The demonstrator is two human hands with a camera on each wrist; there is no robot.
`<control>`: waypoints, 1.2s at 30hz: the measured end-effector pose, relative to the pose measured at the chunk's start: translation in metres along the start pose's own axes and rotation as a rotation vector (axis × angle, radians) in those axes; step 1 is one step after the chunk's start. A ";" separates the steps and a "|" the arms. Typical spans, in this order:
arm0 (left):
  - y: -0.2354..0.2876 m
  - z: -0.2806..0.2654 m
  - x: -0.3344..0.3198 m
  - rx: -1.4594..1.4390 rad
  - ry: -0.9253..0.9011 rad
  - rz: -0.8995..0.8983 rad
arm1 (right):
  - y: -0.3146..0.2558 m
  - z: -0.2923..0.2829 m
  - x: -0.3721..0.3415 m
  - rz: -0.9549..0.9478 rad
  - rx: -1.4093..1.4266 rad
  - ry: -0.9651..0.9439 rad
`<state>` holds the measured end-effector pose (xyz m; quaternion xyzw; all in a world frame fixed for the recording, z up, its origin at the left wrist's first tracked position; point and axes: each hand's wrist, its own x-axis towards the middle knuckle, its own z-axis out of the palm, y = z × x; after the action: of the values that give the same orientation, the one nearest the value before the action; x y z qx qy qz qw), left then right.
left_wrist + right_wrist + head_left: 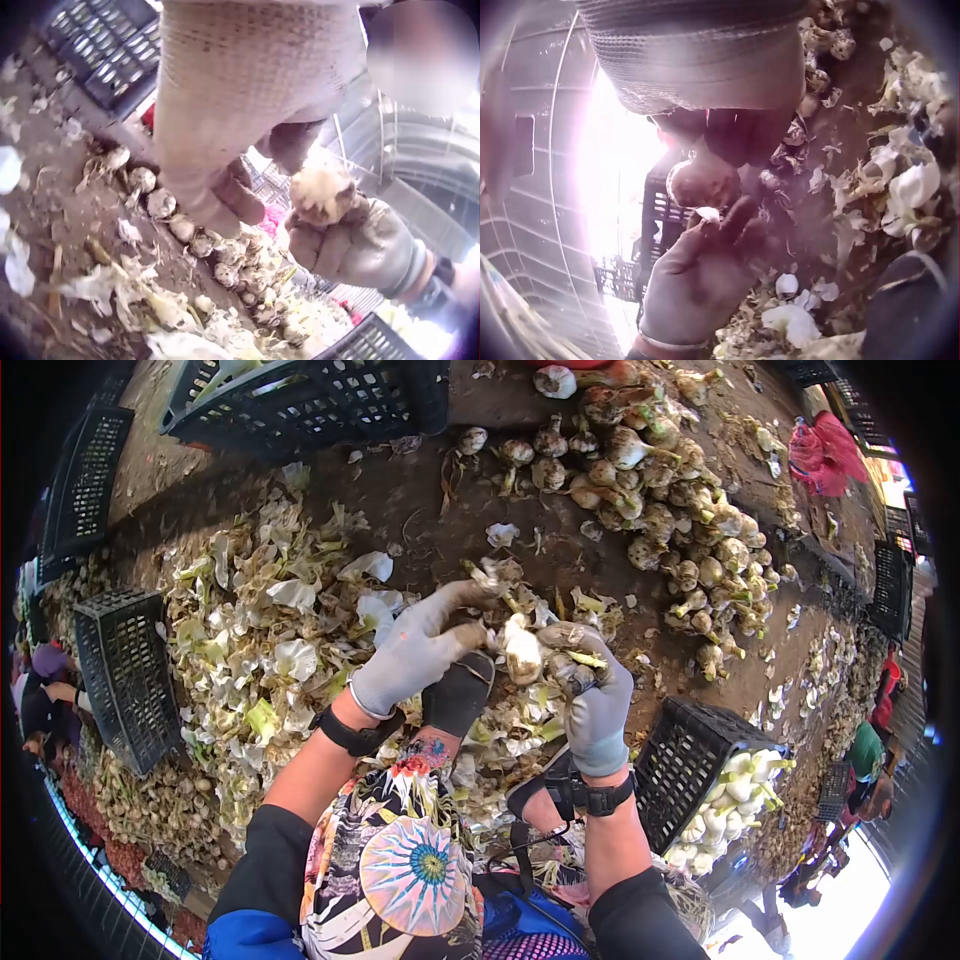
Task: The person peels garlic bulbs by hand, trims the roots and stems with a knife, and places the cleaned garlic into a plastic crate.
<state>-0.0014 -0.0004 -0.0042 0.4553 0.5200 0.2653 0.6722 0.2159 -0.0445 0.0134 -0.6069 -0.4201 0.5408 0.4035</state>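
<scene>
A garlic bulb with pale inner skin showing sits in the gloved right hand, which grips it by one side. In the left wrist view the same right hand has its fingers curled round the bulb. My gloved left hand is just left of the bulb, its thumb and fingers spread apart and blurred. From the right wrist, the bulb overlaps the left fingertips, where a small white piece shows. Loose skins lie beneath and beside the left hand.
Unpeeled garlic is piled at the upper right. A black crate of white cleaned bulbs stands by my right forearm. Another crate is at the top, and one stands on edge at left. Other people sit at the sides.
</scene>
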 end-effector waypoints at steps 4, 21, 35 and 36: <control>0.021 0.011 -0.009 0.009 -0.172 0.191 | -0.012 -0.005 -0.014 0.116 0.326 -0.023; 0.073 0.014 -0.066 0.566 0.079 0.654 | -0.027 -0.016 -0.051 0.137 1.170 0.177; 0.266 0.020 -0.137 0.924 -0.329 0.421 | -0.148 0.001 -0.113 -0.420 0.376 0.143; 0.273 0.026 -0.146 0.902 -0.369 0.369 | -0.155 0.002 -0.120 -0.412 0.415 0.130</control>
<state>0.0085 -0.0086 0.3065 0.8229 0.3666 0.0443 0.4319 0.1950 -0.1077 0.1980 -0.4468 -0.3880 0.4820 0.6462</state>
